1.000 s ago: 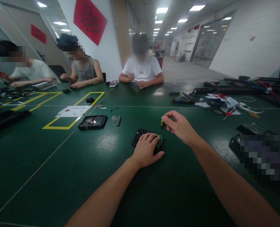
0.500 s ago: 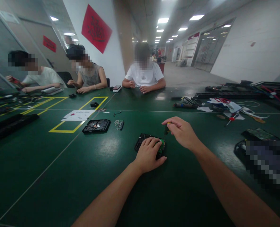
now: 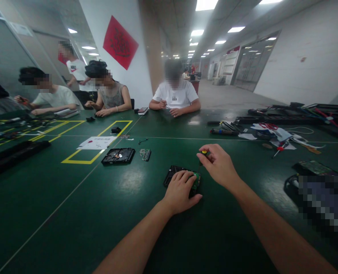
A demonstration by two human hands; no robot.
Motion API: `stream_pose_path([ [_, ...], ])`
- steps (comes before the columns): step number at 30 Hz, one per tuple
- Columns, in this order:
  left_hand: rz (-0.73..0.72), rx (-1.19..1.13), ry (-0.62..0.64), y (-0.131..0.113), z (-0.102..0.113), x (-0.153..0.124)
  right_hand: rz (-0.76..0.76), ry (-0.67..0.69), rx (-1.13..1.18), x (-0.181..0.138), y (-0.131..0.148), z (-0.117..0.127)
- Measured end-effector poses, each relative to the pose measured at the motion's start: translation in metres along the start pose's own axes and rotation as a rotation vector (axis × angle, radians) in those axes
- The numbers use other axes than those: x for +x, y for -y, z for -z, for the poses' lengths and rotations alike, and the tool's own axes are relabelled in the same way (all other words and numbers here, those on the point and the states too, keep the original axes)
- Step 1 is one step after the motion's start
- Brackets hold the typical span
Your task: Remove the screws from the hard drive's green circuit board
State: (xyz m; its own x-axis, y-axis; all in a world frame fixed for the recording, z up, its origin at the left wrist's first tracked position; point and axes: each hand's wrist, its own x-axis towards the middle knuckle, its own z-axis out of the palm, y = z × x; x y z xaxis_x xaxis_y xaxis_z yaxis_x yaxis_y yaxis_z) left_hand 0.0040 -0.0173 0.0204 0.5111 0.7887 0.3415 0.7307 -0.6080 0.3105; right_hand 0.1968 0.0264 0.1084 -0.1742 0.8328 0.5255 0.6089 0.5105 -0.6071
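A black hard drive (image 3: 171, 174) with a green circuit board lies flat on the green table. My left hand (image 3: 180, 190) rests over it, fingers curved across the top and thumb out along the near right side, holding it down. My right hand (image 3: 218, 163) is closed round a small screwdriver (image 3: 204, 152) with a yellow-topped handle. The screwdriver stands nearly upright, its shaft pointing down to the drive's right far corner; whether the tip sits in a screw is too small to tell. Left of the drive lie a loose circuit board (image 3: 145, 154) and another opened black drive casing (image 3: 118, 156).
A white paper (image 3: 96, 143) with small parts lies inside a yellow tape outline. On the right are a red screwdriver (image 3: 280, 147), cables (image 3: 228, 125) and a black device (image 3: 293, 184), partly blurred out. Several people sit across the table (image 3: 71, 213); one stands behind.
My view has tilted up slightly, so the scene sits lower. Round the screwdriver handle, my right fingers have shifted, and its yellow top shows more. My left hand stays on the drive.
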Motion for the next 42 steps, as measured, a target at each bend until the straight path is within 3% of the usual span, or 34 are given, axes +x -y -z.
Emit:
stream_pose_path([
  [6, 0.002, -0.003, 0.007, 0.001, 0.000, 0.000, 0.061, 0.031, -0.070, 0.000, -0.002, 0.001],
  [12, -0.023, -0.009, 0.021, 0.004, -0.001, -0.001, 0.152, -0.060, -0.415, -0.004, 0.002, -0.002],
  [16, -0.012, -0.011, 0.015, 0.004, -0.001, -0.001, 0.201, -0.045, -0.456, -0.006, 0.010, -0.003],
  [26, -0.030, -0.012, -0.011, 0.005, -0.004, -0.001, 0.122, -0.113, -0.592, -0.006, 0.011, -0.002],
  [30, -0.022, -0.004, -0.018, 0.004, -0.004, 0.000, 0.105, -0.086, -0.517, -0.005, 0.014, -0.001],
  [35, 0.006, -0.007, -0.020, 0.005, -0.005, -0.001, 0.152, 0.091, -0.196, -0.002, 0.012, 0.006],
  [42, 0.074, -0.036, -0.096, 0.005, -0.008, -0.003, 0.088, 0.045, -0.143, 0.001, 0.011, 0.008],
])
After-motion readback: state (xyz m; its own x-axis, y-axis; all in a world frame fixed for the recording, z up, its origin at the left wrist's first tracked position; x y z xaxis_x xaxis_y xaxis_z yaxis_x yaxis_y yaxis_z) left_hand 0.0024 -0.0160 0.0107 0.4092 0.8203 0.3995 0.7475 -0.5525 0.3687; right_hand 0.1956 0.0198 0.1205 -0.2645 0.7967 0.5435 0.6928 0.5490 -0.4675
